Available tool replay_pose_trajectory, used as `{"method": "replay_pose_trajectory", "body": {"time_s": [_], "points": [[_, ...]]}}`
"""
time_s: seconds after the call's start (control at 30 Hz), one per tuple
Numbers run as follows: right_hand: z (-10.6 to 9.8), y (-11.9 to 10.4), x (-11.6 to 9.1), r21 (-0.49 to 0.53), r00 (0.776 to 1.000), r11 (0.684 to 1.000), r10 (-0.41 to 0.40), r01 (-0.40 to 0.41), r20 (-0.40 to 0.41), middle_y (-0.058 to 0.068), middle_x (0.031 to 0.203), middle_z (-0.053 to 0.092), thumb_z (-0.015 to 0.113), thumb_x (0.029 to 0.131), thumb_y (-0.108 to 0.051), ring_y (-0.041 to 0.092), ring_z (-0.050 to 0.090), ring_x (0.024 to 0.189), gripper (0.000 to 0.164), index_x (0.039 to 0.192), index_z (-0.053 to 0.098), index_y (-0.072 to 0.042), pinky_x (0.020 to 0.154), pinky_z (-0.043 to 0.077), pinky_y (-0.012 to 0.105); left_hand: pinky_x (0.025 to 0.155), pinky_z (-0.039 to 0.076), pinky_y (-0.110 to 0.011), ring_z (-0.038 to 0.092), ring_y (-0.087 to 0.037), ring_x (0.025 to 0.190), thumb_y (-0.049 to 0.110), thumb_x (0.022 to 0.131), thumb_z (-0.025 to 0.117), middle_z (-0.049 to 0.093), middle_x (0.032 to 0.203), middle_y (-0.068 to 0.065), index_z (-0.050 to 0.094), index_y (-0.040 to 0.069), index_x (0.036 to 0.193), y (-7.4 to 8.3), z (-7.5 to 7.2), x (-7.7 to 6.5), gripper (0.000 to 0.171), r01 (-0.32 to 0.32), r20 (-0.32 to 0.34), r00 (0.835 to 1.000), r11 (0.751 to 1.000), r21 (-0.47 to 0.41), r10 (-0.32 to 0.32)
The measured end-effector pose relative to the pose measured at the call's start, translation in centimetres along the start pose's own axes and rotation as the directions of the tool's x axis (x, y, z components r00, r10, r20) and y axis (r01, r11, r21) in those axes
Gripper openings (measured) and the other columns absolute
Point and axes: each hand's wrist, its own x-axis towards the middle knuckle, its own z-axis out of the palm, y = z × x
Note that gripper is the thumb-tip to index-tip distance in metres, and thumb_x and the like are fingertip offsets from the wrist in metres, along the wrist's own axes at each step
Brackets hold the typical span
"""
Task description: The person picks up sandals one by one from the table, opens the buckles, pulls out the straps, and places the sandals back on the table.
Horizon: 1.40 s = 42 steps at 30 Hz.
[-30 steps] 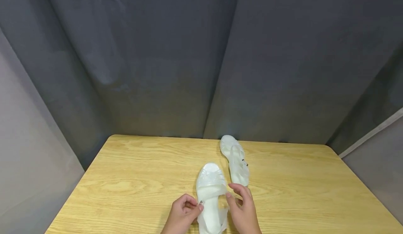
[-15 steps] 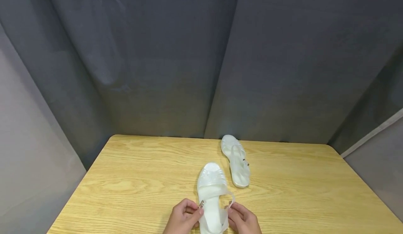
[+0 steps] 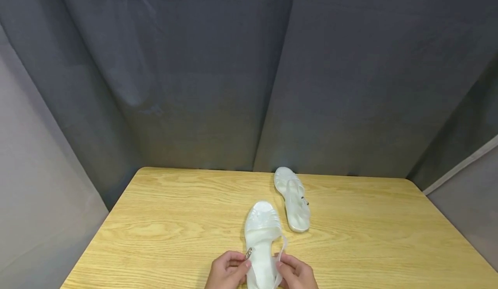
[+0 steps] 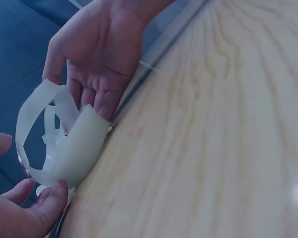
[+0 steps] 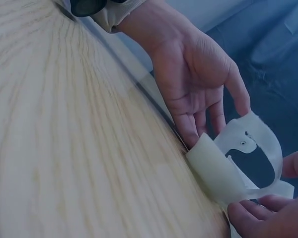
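Note:
A translucent white jelly sandal [image 3: 262, 224] lies near the table's front edge, toe pointing away. At its left side my left hand [image 3: 227, 270] pinches the edge by a small metal buckle [image 3: 248, 253]. My right hand [image 3: 295, 272] holds the loose ankle strap [image 3: 283, 245] between thumb and fingers at the right side. In the left wrist view the heel cup [image 4: 82, 144] stands between both hands, and the strap arches above it. Behind and to the right, a matching second sandal [image 3: 292, 200] rests on the table with its own buckle on the right.
The wood-grain table [image 3: 175, 220] has rounded far corners. Dark grey curtains [image 3: 194, 73] hang behind it, and lighter grey panels [image 3: 43, 172] stand at both sides.
My right hand has moved down and back from near the second sandal's heel, and now holds the strap drawn alongside the near sandal. The left hand stays by the buckle.

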Motion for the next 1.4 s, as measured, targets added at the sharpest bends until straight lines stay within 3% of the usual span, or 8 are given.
{"method": "replay_pose_trajectory", "body": {"time_s": [0.2,0.4,0.7,0.87,1.13,1.4], "points": [[0.5,-0.5,0.6,-0.114,0.999,0.993,-0.042,0.043,0.006,0.022,0.109,0.065,0.057,0.090,-0.012,0.024,0.063,0.100,0.043,0.121,0.050,0.018,0.077,0.055,0.033,0.069,0.053,-0.027,0.062,-0.018,0.084,0.013,0.085,0.066,0.061,0.094,-0.011,0.055,-0.013,0.108,0.0,-0.3,0.1,0.036,-0.043,-0.021,0.999,0.999,0.008,0.044],[1.1,-1.0,1.5,-0.149,0.997,0.986,-0.067,0.073,0.046,0.019,0.109,0.066,0.058,0.090,-0.011,0.024,0.062,0.101,0.040,0.122,0.052,0.013,0.079,0.053,0.031,0.075,0.054,-0.033,0.062,-0.020,0.090,0.015,0.085,0.066,0.059,0.101,-0.014,0.053,-0.011,0.114,0.4,-0.5,0.8,0.041,-0.020,-0.059,0.998,0.998,0.057,0.023],[2.1,-1.5,3.0,-0.102,0.988,0.985,-0.135,0.142,0.070,0.022,0.116,0.061,0.057,0.090,-0.010,0.024,0.060,0.106,0.040,0.123,0.050,0.012,0.082,0.051,0.025,0.076,0.054,-0.032,0.062,-0.022,0.092,0.009,0.084,0.064,0.058,0.103,-0.018,0.051,-0.012,0.116,0.7,-1.1,1.8,0.041,-0.050,-0.109,0.992,0.996,0.075,0.058],[3.2,-1.5,4.1,0.002,0.987,0.991,-0.135,0.135,0.082,0.024,0.118,0.058,0.056,0.090,-0.006,0.023,0.058,0.107,0.041,0.125,0.046,0.014,0.084,0.051,0.025,0.076,0.054,-0.030,0.061,-0.022,0.091,0.012,0.085,0.066,0.057,0.103,-0.019,0.050,-0.013,0.115,0.9,-1.6,2.5,0.042,-0.082,-0.154,0.983,0.992,0.094,0.096],[4.2,-2.1,5.7,0.049,0.991,0.993,-0.107,0.103,0.081,0.024,0.118,0.057,0.053,0.093,-0.007,0.023,0.057,0.107,0.044,0.130,0.042,0.012,0.088,0.050,0.030,0.076,0.052,-0.030,0.055,-0.020,0.088,0.019,0.084,0.069,0.054,0.103,-0.016,0.049,-0.009,0.118,1.6,-1.8,4.2,0.048,-0.022,-0.210,0.977,0.994,0.110,0.045],[4.9,-2.9,7.1,0.061,0.989,0.989,-0.135,0.131,0.057,0.026,0.120,0.056,0.053,0.094,-0.009,0.026,0.057,0.110,0.044,0.131,0.041,0.012,0.089,0.050,0.032,0.072,0.052,-0.030,0.054,-0.019,0.085,0.014,0.084,0.066,0.054,0.100,-0.015,0.050,-0.008,0.117,2.0,-2.3,5.8,0.042,-0.033,-0.243,0.968,0.988,0.148,0.069]]}}
